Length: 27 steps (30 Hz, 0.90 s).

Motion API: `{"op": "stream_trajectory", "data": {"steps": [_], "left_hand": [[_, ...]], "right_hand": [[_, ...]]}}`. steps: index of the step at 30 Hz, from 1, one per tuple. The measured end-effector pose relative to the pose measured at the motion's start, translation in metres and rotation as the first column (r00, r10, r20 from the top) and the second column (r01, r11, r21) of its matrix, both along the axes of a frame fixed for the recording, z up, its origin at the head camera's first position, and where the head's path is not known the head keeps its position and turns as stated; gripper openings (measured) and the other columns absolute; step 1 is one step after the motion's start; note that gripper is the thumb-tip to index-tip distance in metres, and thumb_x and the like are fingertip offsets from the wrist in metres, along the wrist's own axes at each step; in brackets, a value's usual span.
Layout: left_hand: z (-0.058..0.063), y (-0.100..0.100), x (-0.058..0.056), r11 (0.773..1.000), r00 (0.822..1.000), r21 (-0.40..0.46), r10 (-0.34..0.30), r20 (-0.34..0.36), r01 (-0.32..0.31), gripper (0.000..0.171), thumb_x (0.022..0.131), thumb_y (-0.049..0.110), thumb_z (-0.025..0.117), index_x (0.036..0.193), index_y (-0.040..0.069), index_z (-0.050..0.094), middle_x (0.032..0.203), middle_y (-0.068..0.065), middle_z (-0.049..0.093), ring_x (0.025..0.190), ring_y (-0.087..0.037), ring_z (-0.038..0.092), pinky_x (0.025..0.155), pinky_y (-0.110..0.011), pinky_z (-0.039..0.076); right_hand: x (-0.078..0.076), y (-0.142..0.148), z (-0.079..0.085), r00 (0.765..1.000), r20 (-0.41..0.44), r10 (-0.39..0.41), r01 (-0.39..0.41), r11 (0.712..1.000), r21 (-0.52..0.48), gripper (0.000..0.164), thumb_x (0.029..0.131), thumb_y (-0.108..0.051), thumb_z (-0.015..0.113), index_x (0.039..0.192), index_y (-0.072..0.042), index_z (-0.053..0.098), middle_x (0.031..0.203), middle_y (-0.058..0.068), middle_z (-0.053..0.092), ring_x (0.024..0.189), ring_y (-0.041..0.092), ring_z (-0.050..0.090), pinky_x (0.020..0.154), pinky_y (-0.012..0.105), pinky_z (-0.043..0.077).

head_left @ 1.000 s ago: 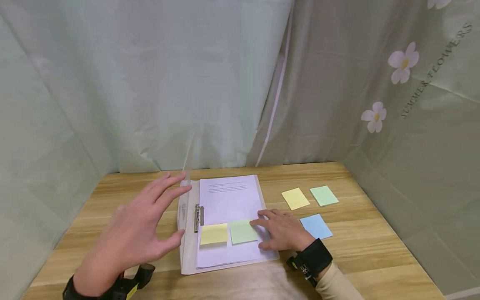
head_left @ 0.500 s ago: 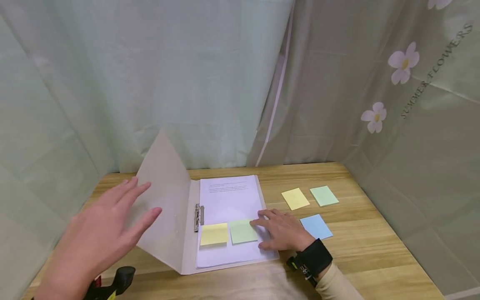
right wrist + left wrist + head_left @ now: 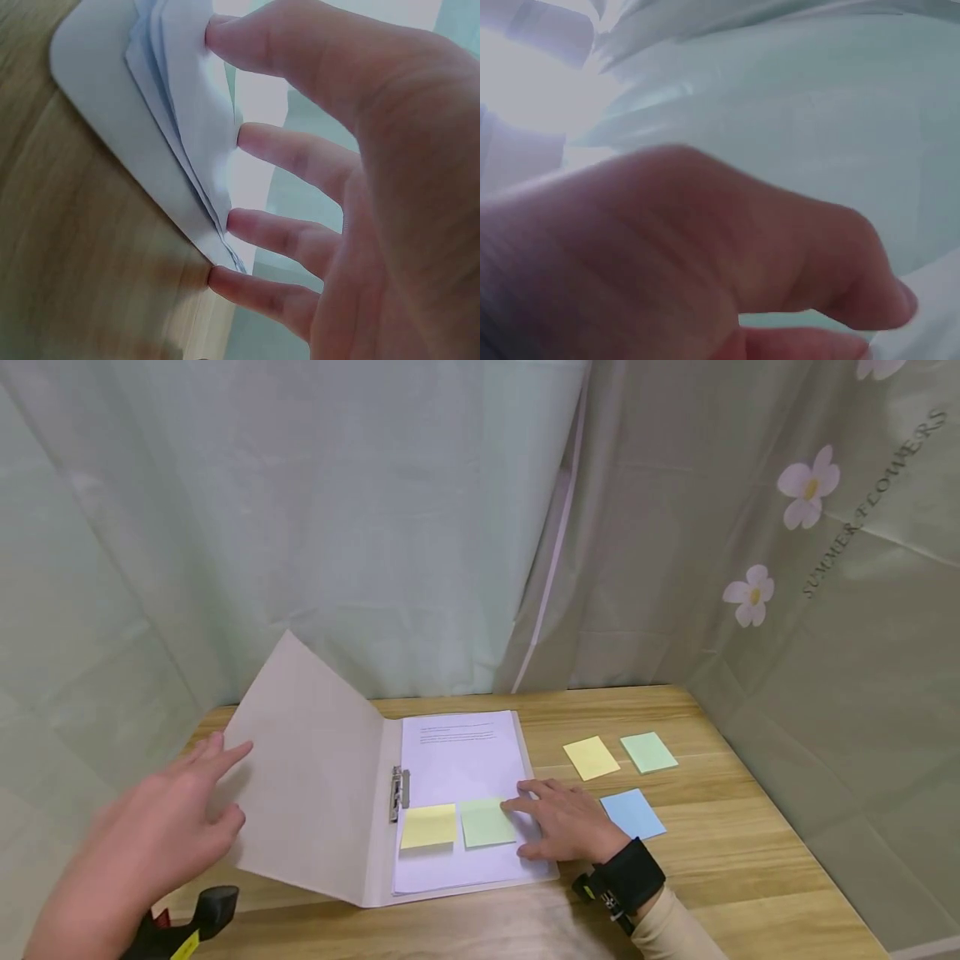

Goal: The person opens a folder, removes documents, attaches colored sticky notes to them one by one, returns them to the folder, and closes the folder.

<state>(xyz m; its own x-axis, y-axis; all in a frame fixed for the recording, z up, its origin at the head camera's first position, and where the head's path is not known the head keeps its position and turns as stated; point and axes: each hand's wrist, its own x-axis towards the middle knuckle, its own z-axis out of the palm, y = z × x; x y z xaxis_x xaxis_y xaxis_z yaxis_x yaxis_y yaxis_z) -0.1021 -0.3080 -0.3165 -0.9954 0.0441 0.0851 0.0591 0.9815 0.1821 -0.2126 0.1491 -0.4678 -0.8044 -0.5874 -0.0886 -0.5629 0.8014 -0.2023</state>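
Observation:
A pale clip folder [image 3: 311,777] lies on the wooden table, its front cover swung to the left and tilted up. My left hand [image 3: 146,839] is at the cover's left edge, thumb and index finger in front of it; the other fingers are hard to see. On the right side of the folder, printed sheets [image 3: 461,768] lie beside a metal clip [image 3: 395,793]. A yellow sticky note [image 3: 428,827] and a green sticky note [image 3: 486,823] are on the top sheet. My right hand [image 3: 573,822] rests spread fingertips on the sheets' right edge, one touching the green note.
Right of the folder lie a yellow sticky pad [image 3: 592,757], a green sticky pad [image 3: 649,752] and a blue sticky pad [image 3: 633,812], the blue one close to my right hand. Curtains [image 3: 390,527] hang behind the wooden table [image 3: 720,860] and at both sides.
My left hand has moved left, and the folder's cover has swung from nearly upright to leaning far left. The right hand, sheets and sticky notes have stayed in place.

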Motion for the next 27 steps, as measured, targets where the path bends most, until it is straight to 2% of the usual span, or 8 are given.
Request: {"op": "stream_trajectory", "data": {"steps": [1,4,8,11,15,18,22,27], "left_hand": [[0.000,-0.003,-0.002,1.000,1.000,-0.007,0.011,0.023,-0.011,0.069,0.099,0.018,0.069,0.164,0.000,0.052,0.168,-0.047,0.036,0.136,-0.074,0.052,0.063,-0.051,0.048],[-0.001,-0.010,-0.009,0.999,0.995,-0.021,0.039,0.090,-0.037,0.070,0.101,0.025,0.070,0.162,-0.003,0.051,0.164,-0.052,0.035,0.134,-0.076,0.051,0.073,-0.066,0.054],[-0.008,-0.023,-0.017,0.998,0.981,-0.023,0.059,0.186,-0.056,0.071,0.103,0.032,0.070,0.158,-0.009,0.051,0.159,-0.053,0.040,0.128,-0.073,0.055,0.080,-0.068,0.056],[-0.013,-0.033,-0.023,0.997,0.963,-0.029,0.073,0.259,-0.068,0.074,0.104,0.037,0.069,0.156,-0.014,0.050,0.153,-0.051,0.048,0.126,-0.069,0.056,0.087,-0.069,0.056],[-0.016,-0.039,-0.027,0.995,0.933,-0.034,0.095,0.348,-0.089,0.080,0.106,0.043,0.067,0.155,-0.017,0.047,0.150,-0.049,0.054,0.129,-0.069,0.053,0.096,-0.073,0.054],[-0.020,-0.043,-0.030,0.995,0.920,-0.025,0.099,0.379,-0.096,0.083,0.108,0.047,0.065,0.155,-0.018,0.045,0.151,-0.050,0.053,0.131,-0.070,0.052,0.100,-0.075,0.053],[-0.028,-0.052,-0.038,0.996,0.919,-0.012,0.085,0.386,-0.087,0.084,0.109,0.049,0.063,0.155,-0.019,0.045,0.152,-0.050,0.051,0.133,-0.072,0.051,0.102,-0.076,0.052],[-0.039,-0.063,-0.046,0.996,0.901,0.005,0.075,0.426,-0.085,0.085,0.110,0.050,0.061,0.155,-0.020,0.044,0.153,-0.052,0.048,0.136,-0.073,0.048,0.106,-0.078,0.051]], "right_hand": [[0.000,0.000,0.000,1.000,-0.002,0.000,0.000,1.000,-0.002,0.064,0.091,-0.049,0.090,0.149,-0.030,0.072,0.167,0.011,0.061,0.153,0.043,0.059,0.111,0.074,0.053],[0.001,-0.001,0.001,1.000,-0.003,0.000,0.000,1.000,-0.003,0.065,0.091,-0.049,0.090,0.150,-0.031,0.071,0.167,0.011,0.061,0.152,0.043,0.060,0.109,0.074,0.054],[0.002,-0.003,0.002,1.000,-0.005,-0.002,0.002,1.000,0.004,0.066,0.090,-0.050,0.090,0.150,-0.031,0.071,0.167,0.010,0.061,0.151,0.043,0.060,0.109,0.074,0.055],[0.002,-0.004,0.002,1.000,-0.004,-0.004,0.004,1.000,0.008,0.066,0.091,-0.050,0.090,0.151,-0.032,0.071,0.167,0.010,0.061,0.151,0.043,0.060,0.109,0.074,0.055],[0.002,-0.003,0.003,1.000,0.000,-0.005,0.005,1.000,0.008,0.065,0.091,-0.050,0.089,0.151,-0.032,0.070,0.167,0.010,0.060,0.152,0.042,0.060,0.110,0.074,0.054],[0.002,-0.003,0.003,1.000,0.000,-0.005,0.005,1.000,0.007,0.065,0.091,-0.050,0.089,0.151,-0.032,0.070,0.168,0.010,0.060,0.152,0.042,0.060,0.110,0.074,0.054],[0.002,-0.004,0.004,1.000,0.004,-0.010,0.010,1.000,0.003,0.065,0.091,-0.050,0.089,0.151,-0.032,0.070,0.168,0.010,0.060,0.152,0.042,0.060,0.110,0.074,0.054],[0.002,-0.004,0.007,1.000,0.006,-0.014,0.014,1.000,0.008,0.065,0.091,-0.050,0.089,0.151,-0.032,0.070,0.168,0.010,0.060,0.153,0.042,0.060,0.110,0.074,0.054]]}}
